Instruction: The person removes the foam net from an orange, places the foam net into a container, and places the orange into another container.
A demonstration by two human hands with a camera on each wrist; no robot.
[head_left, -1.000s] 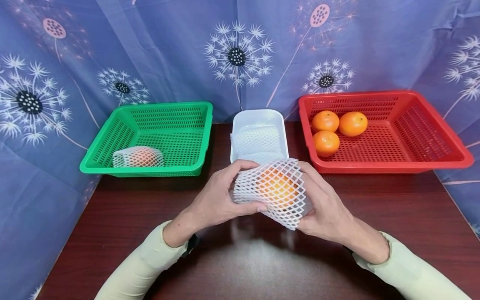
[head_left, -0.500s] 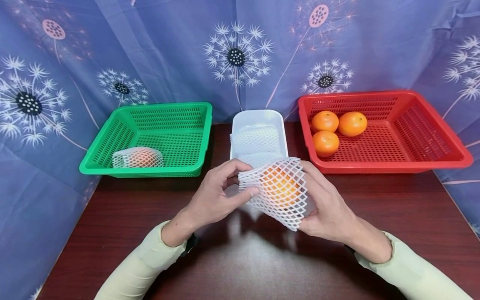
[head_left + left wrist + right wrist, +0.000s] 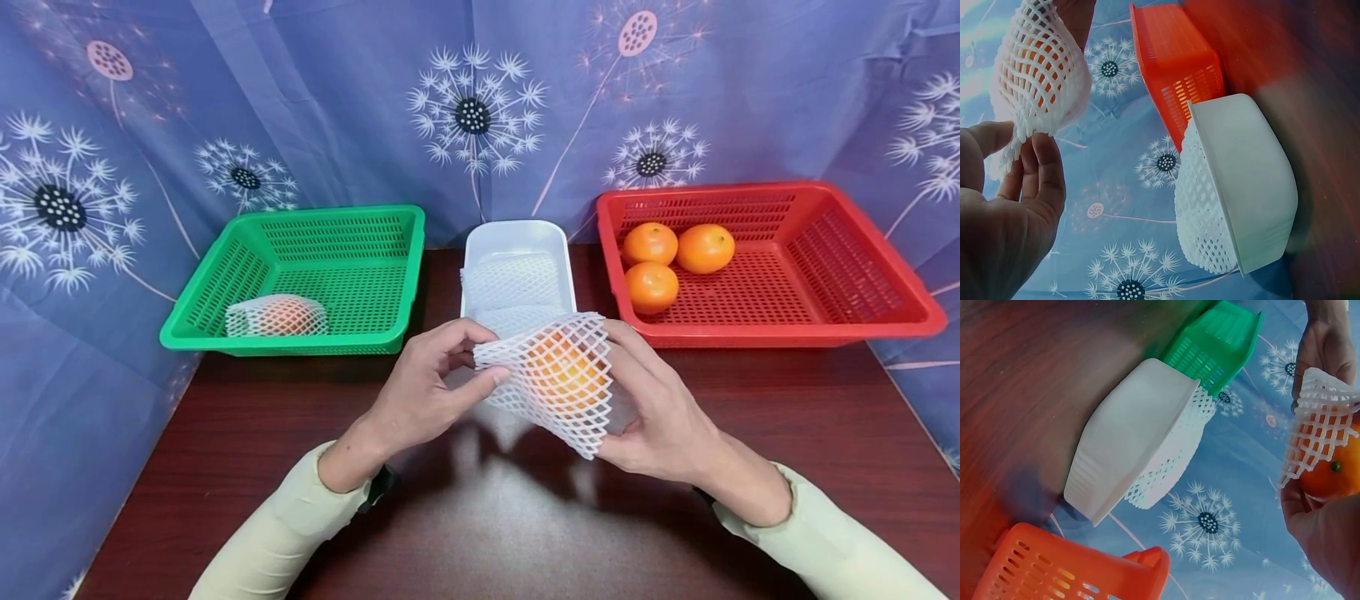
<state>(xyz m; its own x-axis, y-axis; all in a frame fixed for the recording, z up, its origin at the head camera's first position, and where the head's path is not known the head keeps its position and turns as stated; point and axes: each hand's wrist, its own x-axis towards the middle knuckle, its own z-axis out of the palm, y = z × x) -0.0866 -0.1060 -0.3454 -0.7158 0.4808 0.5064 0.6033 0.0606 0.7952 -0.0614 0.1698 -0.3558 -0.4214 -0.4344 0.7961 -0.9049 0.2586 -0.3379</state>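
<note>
An orange (image 3: 566, 375) sits inside a white foam net sleeve (image 3: 516, 390), held up over the near side of the white tray. My left hand (image 3: 427, 379) pinches the sleeve's left end between thumb and fingers; the left wrist view shows that end of the net (image 3: 1038, 119) bunched there. On the other side my right hand (image 3: 660, 408) grips the orange at the sleeve's wide, flared opening. In the right wrist view the bare stem end of the orange (image 3: 1325, 481) shows past the net's edge, beside my right palm. Some right fingers are hidden behind the net.
Behind the hands stands a white tray (image 3: 517, 237) with more foam nets (image 3: 513, 283) in it. A red basket (image 3: 765, 333) at right holds three oranges (image 3: 651, 287). The green basket (image 3: 341, 342) at left contains one netted fruit (image 3: 281, 317). A patterned curtain (image 3: 337, 108) hangs behind.
My left hand has shifted its grip from around the netted orange to a pinch on the sleeve's left end. The orange and right hand have moved slightly right.
</note>
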